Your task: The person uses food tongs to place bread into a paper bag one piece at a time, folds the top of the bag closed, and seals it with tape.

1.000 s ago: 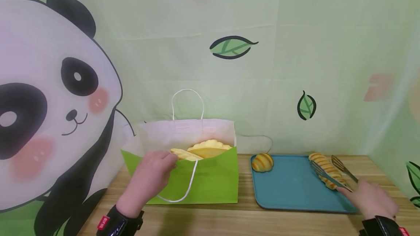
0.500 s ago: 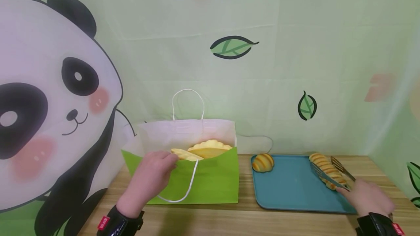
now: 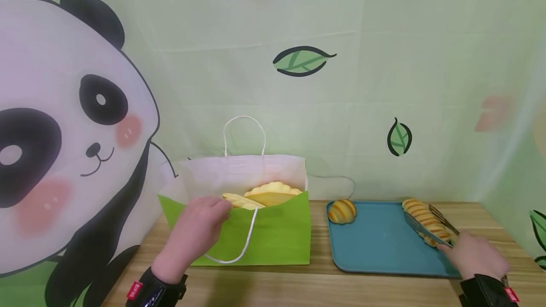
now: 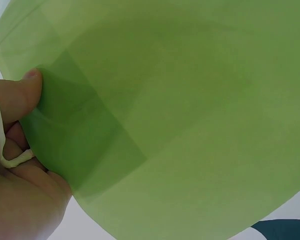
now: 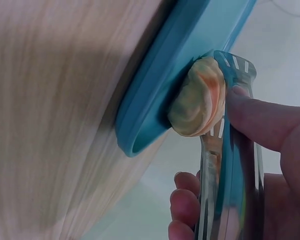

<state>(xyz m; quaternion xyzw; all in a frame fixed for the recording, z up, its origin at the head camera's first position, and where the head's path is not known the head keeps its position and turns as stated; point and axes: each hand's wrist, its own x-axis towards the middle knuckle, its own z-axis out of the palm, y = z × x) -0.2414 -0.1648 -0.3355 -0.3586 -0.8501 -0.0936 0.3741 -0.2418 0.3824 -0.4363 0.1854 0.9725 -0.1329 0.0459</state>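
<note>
My left hand (image 3: 202,221) pinches the front rim of a green paper bag (image 3: 277,240). In the left wrist view, the thumb lies against the bag (image 4: 180,100) and the white cord handle (image 4: 19,159) runs by the fingers. Pale yellow bread pieces (image 3: 273,194) show above the bag's rim. On the right, my right hand (image 3: 475,256) grips metal tongs (image 5: 206,185), thumb on one arm and fingers round the other. The tong ends straddle a long striped bread loaf (image 3: 423,213), which rests on the blue tray (image 3: 384,250).
A small striped bread roll (image 3: 341,212) sits at the tray's back left corner. The bag's rear handle (image 3: 243,116) stands upright. Wooden tabletop (image 3: 317,288) lies in front of bag and tray, and a printed cloth backdrop (image 3: 341,146) hangs behind.
My right hand has shifted slightly left, and the far tong arm has come closer to the loaf. The left hand and bag have stayed in place.
</note>
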